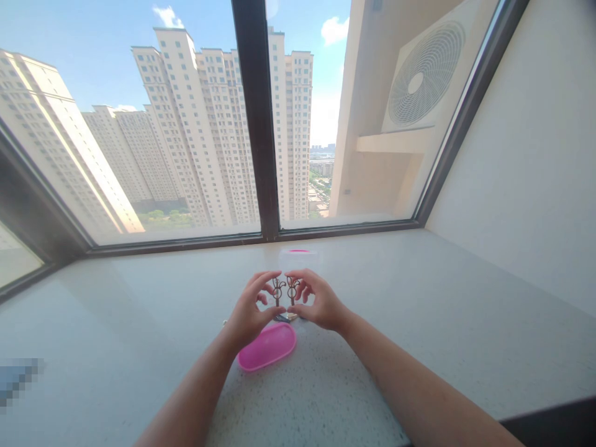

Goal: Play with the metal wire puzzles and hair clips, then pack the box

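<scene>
My left hand (pixel 251 308) pinches a small dark metal piece (pixel 277 293) upright between thumb and fingertips. Its outline has a ring and two ear-like loops, like a rabbit's head. In my right hand (pixel 322 302), also closed in a pinch, is a matching rabbit-shaped piece (pixel 292 292). Both are held side by side, slightly apart, above the pale sill. What kind of article they are is too small to tell. A pink oval tray (pixel 267 349) lies just below my left hand, partly covered by that wrist. Some small items under my fingertips are mostly hidden.
Behind my hands, near the window, lies a flat whitish thing with a pink strip (pixel 298 251). A dark window frame (pixel 255 118) borders the speckled sill (pixel 419 310). A white wall (pixel 526 167) stands on the right. A blurred bluish object (pixel 17 379) is at far left.
</scene>
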The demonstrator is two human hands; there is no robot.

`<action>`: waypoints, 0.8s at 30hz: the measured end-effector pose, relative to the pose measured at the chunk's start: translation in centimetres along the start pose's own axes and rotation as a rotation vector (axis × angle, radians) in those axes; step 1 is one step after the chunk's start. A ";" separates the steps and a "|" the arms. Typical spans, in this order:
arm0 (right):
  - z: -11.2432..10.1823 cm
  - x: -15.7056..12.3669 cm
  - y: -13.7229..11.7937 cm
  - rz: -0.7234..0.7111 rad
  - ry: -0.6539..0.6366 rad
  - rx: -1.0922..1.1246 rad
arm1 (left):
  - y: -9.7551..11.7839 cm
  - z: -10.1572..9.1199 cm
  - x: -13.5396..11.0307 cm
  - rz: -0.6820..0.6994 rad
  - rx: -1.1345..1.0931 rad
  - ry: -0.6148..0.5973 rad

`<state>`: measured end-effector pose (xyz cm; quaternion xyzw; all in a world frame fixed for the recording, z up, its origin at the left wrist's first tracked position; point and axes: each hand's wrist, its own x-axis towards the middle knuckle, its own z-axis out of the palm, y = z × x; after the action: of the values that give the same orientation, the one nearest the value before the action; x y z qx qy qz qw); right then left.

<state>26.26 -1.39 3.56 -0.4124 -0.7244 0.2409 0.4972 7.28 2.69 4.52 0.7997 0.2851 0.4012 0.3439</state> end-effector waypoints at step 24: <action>-0.1 0.1 0.1 -0.021 -0.006 0.002 | -0.3 0.1 0.0 -0.011 -0.036 -0.048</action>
<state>26.36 -1.30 3.55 -0.4036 -0.7300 0.2376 0.4977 7.27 2.81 4.27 0.8012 0.2740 0.3849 0.3673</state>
